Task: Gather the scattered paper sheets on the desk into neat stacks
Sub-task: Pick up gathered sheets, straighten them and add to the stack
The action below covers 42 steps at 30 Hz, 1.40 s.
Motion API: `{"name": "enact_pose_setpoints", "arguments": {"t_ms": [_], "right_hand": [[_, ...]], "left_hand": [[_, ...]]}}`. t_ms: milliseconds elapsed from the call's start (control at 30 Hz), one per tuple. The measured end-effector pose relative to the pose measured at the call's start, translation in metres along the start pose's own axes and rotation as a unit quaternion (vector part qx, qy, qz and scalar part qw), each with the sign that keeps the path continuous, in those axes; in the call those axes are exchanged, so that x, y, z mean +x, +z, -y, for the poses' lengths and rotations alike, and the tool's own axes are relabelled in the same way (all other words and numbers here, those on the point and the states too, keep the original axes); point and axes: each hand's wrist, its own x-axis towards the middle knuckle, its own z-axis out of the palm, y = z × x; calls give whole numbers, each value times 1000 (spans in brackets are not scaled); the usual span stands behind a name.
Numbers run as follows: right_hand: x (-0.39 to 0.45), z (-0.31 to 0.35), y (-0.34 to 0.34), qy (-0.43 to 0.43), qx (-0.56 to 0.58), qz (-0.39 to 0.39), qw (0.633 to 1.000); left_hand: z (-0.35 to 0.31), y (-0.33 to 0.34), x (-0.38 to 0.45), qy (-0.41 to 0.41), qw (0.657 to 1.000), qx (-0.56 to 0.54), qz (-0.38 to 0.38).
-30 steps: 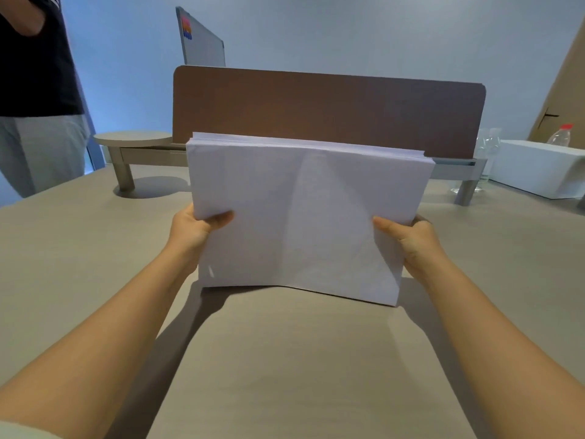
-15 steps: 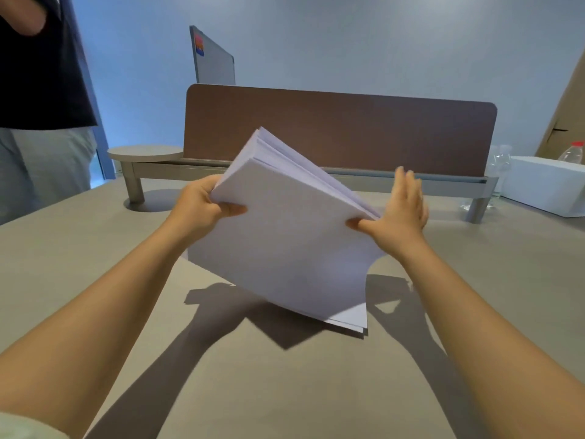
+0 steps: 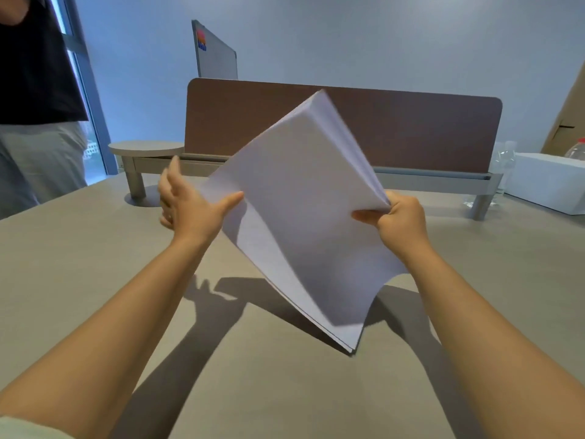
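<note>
Paper stack (image 3: 304, 198) held tilted above desk (image 3: 79, 258), lowest corner near the surface. Left hand (image 3: 186, 207) at stack's left edge, right hand (image 3: 399, 217) at right edge. Divider (image 3: 427, 131) behind stack. Box (image 3: 550, 182) far right on desk. Person (image 3: 34, 90) standing far left.

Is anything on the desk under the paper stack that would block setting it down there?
Nothing visible does. The paper stack is tilted in the air, pinched by the right hand, with the open left hand touching its left edge. The desk below it shows only shadows. The white box sits far to the right.
</note>
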Motion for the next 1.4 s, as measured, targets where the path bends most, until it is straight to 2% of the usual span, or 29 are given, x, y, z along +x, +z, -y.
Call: {"name": "enact_pose_setpoints", "arguments": {"t_ms": [67, 133, 167, 200, 233, 300, 467, 567, 667, 800, 1100, 1267, 1400], "right_hand": [[1, -4, -6, 38, 78, -18, 996], [-1, -3, -9, 69, 169, -22, 983], [-3, -2, -9, 79, 202, -20, 976], [-6, -2, -8, 90, 231, -19, 969], [-8, -2, -8, 107, 255, -24, 961], [-12, -1, -11, 135, 285, -40, 948], [-11, 4, -26, 122, 303, -14, 945], [-15, -4, -32, 127, 307, 40, 942], [-20, -14, -37, 122, 343, 60, 929], [-23, -18, -42, 107, 328, 67, 936], [-26, -12, -32, 96, 358, 100, 924], [-23, -16, -32, 98, 347, 51, 931], [-20, -19, -31, 104, 311, 22, 944]], "left_hand": [[7, 7, -9, -91, 985, -128, 70], [7, 17, -20, -166, 928, -270, 198], [4, 22, -25, -185, 893, -320, 257], [0, 26, -30, -184, 873, -340, 297], [-6, 27, -33, -170, 867, -347, 315], [-16, 29, -32, -141, 866, -358, 318], [-33, 22, -22, -77, 857, -381, 337], [-26, 22, -21, -36, 856, -371, 359], [-18, 26, -25, -27, 859, -352, 372], [-18, 29, -31, 0, 861, -364, 356], [-19, 30, -32, -1, 850, -384, 360], [-22, 30, -31, 10, 870, -369, 325], [-23, 32, -31, 10, 866, -374, 332]]}}
